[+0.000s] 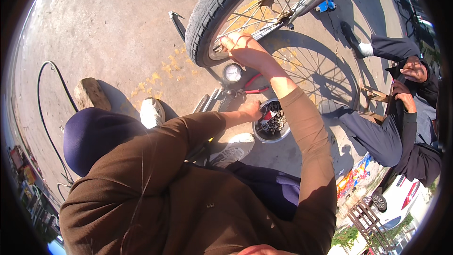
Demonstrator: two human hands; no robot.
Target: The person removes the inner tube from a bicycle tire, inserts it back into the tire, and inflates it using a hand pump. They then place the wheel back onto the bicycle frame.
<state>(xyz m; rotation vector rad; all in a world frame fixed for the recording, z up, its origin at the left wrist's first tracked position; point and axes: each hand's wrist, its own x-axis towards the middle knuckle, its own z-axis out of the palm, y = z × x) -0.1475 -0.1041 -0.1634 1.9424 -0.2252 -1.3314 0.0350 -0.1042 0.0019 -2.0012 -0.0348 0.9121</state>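
A bicycle wheel [203,23] with a knobby tyre fills the top middle. My right hand [240,49] reaches up to its inner rim, fingertips pinched among the spokes on something too small to make out. My left hand [250,111] is at the left side of a metal bowl [283,134] of small metal parts, fingers curled; what they hold, if anything, is hidden. Just below the tyre sit a round pressure gauge [232,72] and a tool with red handles [250,91], beside some metal tubing [214,99].
A wooden block [92,93] and a black hose [47,85] lie on the concrete at left. At right another person [387,132] sits close by with hands near their knees. A white car [401,203] and a wooden frame [365,222] stand at lower right.
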